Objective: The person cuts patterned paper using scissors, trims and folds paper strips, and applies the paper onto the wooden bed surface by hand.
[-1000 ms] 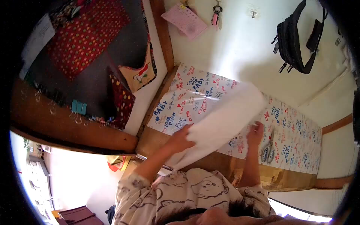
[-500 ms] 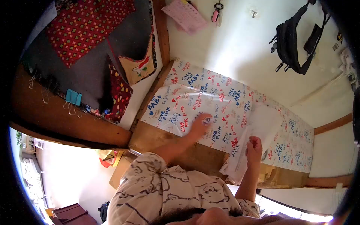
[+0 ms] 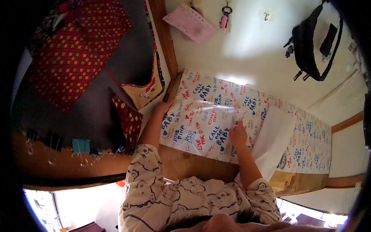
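Note:
A white adhesive sheet (image 3: pixel 201 112) printed with red and blue lettering lies over a wooden surface (image 3: pixel 185 156) in front of me. My left hand (image 3: pixel 166 107) rests at the sheet's far left edge, fingers stretched along it and partly hidden. Over the middle of the sheet is my right hand (image 3: pixel 238 133), its fingers drawn together; whether anything is pinched in them does not show. Right of that hand, a plain white backing paper (image 3: pixel 272 141) curls up across the printed sheet and hangs over the near edge.
Left stands a dark fabric hanging (image 3: pixel 89 77) with red patterned cloth and a teal clip (image 3: pixel 81 146). On the wall hang a pink paper (image 3: pixel 191 25), keys (image 3: pixel 225 19), a hook (image 3: pixel 266 16) and a black waist bag (image 3: pixel 307 42). An oval metal piece (image 3: pixel 283 161) lies near the backing paper.
My left hand has moved from the middle of the sheet to its left edge. My right hand has left the backing paper and moved up and left onto the printed sheet.

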`<state>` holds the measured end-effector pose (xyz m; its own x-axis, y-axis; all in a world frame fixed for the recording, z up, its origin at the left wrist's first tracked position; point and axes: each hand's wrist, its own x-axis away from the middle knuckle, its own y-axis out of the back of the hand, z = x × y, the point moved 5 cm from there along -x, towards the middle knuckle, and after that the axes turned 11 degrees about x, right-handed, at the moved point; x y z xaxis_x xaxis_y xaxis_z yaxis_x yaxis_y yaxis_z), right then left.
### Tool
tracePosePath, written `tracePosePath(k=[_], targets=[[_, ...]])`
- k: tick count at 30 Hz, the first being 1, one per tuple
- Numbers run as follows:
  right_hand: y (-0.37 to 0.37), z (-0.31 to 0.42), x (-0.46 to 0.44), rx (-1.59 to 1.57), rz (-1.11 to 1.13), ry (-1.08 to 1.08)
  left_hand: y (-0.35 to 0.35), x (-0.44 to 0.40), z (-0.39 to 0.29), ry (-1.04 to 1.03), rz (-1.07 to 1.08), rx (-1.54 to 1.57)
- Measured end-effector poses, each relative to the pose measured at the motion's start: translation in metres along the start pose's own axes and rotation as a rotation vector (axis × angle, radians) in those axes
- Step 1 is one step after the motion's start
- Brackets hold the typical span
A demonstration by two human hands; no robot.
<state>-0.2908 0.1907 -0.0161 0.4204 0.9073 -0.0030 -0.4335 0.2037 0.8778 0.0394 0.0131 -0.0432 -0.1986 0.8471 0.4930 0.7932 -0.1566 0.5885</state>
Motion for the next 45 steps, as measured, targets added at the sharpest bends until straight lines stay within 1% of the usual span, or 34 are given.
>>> tracePosePath(k=[1, 3, 4, 6, 7, 9, 10, 11, 12, 13, 16, 18, 19, 21, 22, 23, 24, 25, 27, 28, 29, 30, 31, 33, 34, 35, 36, 37, 38, 39, 40, 42, 43, 45], targets=[[-0.004, 0.004, -0.001, 0.074, -0.002, -0.004, -0.005, -0.016, 0.004, 0.006, 0.008, -0.006], [-0.012, 0.007, 0.0, 0.104, 0.018, -0.009, -0.029, -0.059, 0.017, 0.014, 0.181, 0.077], [-0.014, 0.01, -0.001, 0.131, 0.03, -0.003, -0.036, -0.07, 0.021, 0.021, 0.189, 0.074], [-0.016, 0.014, -0.004, 0.135, 0.079, -0.021, -0.041, -0.086, 0.018, -0.209, 0.037, -0.01], [-0.016, 0.016, -0.005, 0.133, 0.121, -0.036, -0.04, -0.074, 0.015, -0.202, 0.048, -0.014], [-0.019, 0.023, -0.01, 0.212, 0.185, -0.066, -0.023, -0.043, -0.005, -0.364, -0.105, -0.032], [-0.023, 0.026, -0.013, 0.284, 0.243, -0.087, -0.022, -0.032, -0.009, -0.363, -0.097, -0.033], [-0.031, 0.028, -0.017, 0.286, 0.246, -0.094, -0.019, -0.021, -0.015, -0.431, -0.151, 0.001], [-0.039, 0.036, -0.019, 0.354, 0.251, -0.014, -0.017, -0.012, -0.018, -0.498, -0.205, 0.035], [-0.047, 0.045, -0.02, 0.418, 0.257, 0.07, -0.02, -0.009, -0.017, -0.495, -0.2, 0.03], [-0.052, 0.078, -0.02, 0.398, 0.332, 0.105, -0.021, -0.001, -0.019, -0.523, -0.219, -0.009], [-0.064, 0.088, -0.024, 0.368, 0.293, 0.092, -0.021, 0.008, -0.024, -0.618, -0.349, -0.229], [-0.067, 0.092, -0.025, 0.341, 0.252, 0.077, -0.021, 0.014, -0.03, -0.612, -0.349, -0.232], [-0.069, 0.102, -0.023, 0.319, 0.255, 0.118, -0.021, 0.02, -0.036, -0.484, -0.322, -0.325], [-0.068, 0.109, -0.023, 0.299, 0.249, 0.159, -0.02, 0.017, -0.034, -0.484, -0.326, -0.328], [-0.068, 0.113, -0.024, 0.292, 0.245, 0.16, -0.017, 0.013, -0.034, -0.531, -0.402, -0.308], [-0.071, 0.117, -0.023, 0.293, 0.288, 0.172, -0.013, 0.011, -0.037, -0.58, -0.475, -0.289], [-0.075, 0.119, -0.021, 0.292, 0.333, 0.184, -0.013, 0.007, -0.038, -0.585, -0.477, -0.297], [-0.074, 0.116, -0.024, 0.252, 0.315, 0.177, -0.011, 0.004, -0.045, -0.724, -0.499, -0.096], [-0.073, 0.11, -0.025, 0.223, 0.305, 0.166, -0.014, -0.002, -0.052, -0.728, -0.498, -0.102], [-0.07, 0.101, -0.026, 0.218, 0.304, 0.161, -0.022, -0.015, -0.063, -0.708, -0.401, -0.166], [-0.061, 0.092, -0.029, 0.219, 0.222, 0.175, -0.029, -0.028, -0.073, -0.69, -0.304, -0.229], [-0.05, 0.084, -0.033, 0.22, 0.138, 0.189, -0.034, -0.043, -0.08, -0.699, -0.301, -0.233], [-0.029, 0.067, -0.033, 0.228, 0.148, 0.144, -0.043, -0.073, -0.086, -0.547, -0.279, -0.066], [-0.022, 0.056, -0.033, 0.243, 0.163, 0.107, -0.045, -0.082, -0.094, -0.551, -0.269, -0.068], [-0.023, 0.044, -0.032, 0.247, 0.166, 0.092, -0.046, -0.094, -0.097, -0.516, -0.208, -0.012], [-0.023, 0.033, -0.03, 0.253, 0.1, 0.115, -0.048, -0.108, -0.099, -0.48, -0.142, 0.04], [-0.022, 0.025, -0.028, 0.26, 0.034, 0.136, -0.052, -0.127, -0.102, -0.522, -0.092, -0.046], [-0.021, 0.021, -0.029, 0.261, 0.036, 0.119, -0.053, -0.145, -0.101, -0.402, -0.077, -0.083], [-0.023, 0.018, -0.031, 0.23, 0.092, 0.061, -0.055, -0.151, -0.101, -0.28, -0.067, -0.123], [-0.028, 0.015, -0.03, 0.196, 0.154, 0.007, -0.059, -0.149, -0.098, -0.275, -0.058, -0.137], [-0.038, 0.017, -0.028, 0.198, 0.15, 0.006, -0.05, -0.136, -0.108, -0.489, -0.194, -0.304], [-0.042, 0.019, -0.028, 0.211, 0.134, 0.012, -0.052, -0.14, -0.106, -0.491, -0.193, -0.313], [-0.04, 0.026, -0.029, 0.204, 0.162, 0.009, -0.057, -0.148, -0.1, -0.499, -0.149, 0.018]])
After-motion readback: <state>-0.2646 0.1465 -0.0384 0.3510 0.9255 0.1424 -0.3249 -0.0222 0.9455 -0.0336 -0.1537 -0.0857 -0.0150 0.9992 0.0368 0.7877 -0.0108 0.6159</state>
